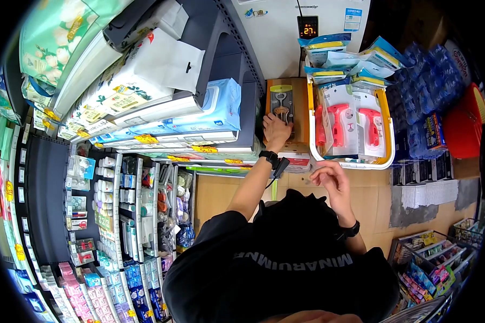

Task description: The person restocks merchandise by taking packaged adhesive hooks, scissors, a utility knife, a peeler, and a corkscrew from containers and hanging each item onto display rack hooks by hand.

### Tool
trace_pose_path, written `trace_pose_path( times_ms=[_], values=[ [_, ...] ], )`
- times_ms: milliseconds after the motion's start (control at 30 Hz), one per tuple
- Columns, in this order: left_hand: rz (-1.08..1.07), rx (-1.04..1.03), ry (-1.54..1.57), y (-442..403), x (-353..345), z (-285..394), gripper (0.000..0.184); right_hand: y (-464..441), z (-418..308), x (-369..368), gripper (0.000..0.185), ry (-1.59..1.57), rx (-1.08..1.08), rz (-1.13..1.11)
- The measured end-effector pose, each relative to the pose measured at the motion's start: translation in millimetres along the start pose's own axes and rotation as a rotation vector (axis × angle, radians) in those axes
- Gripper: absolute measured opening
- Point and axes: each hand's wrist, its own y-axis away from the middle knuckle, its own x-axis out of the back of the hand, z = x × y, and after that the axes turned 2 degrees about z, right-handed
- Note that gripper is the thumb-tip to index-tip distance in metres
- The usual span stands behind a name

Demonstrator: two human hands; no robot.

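My left hand (276, 132) is on the lower end of a carded package (282, 100) with a yellow top and a dark tool inside, its fingers gripping the edges. The exact kind of tool is unclear. Beneath it is a brown cardboard box (298, 102). My right hand (332, 178) is empty, fingers loosely apart, just below the front rim of a white-and-yellow basket (355, 164). Inside the basket lie packages with pinkish-red handled tools (339, 125). Blue-and-yellow packets (328, 60) are heaped at its far end.
Shelving with tissue packs (145, 81) rises on the left. A white appliance (277, 32) with a lit display stands ahead. Bottled water packs (428, 75) and a red container (463, 121) are at the right. A wire rack of small goods (431, 264) stands lower right.
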Motion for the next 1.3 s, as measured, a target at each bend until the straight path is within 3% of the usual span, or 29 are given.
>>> trace_pose_path(
  times_ms=[633, 967, 1033, 1300],
  values=[
    [0.302, -0.278, 0.236, 69, 54, -7, 0.046, 1, 8, -17, 0.026, 0.006, -0.048, -0.068],
    [0.304, -0.311, 0.361, 164, 113, -36, 0.048, 0, 20, -43, 0.034, 0.158, -0.079, -0.140],
    [0.317, -0.311, 0.393, 180, 125, -42, 0.048, 0, 33, -46, 0.037, 0.258, -0.135, -0.057],
    [0.360, -0.258, 0.422, 232, 163, -75, 0.052, 2, 46, -92, 0.033, 0.160, -0.155, -0.116]
  ],
)
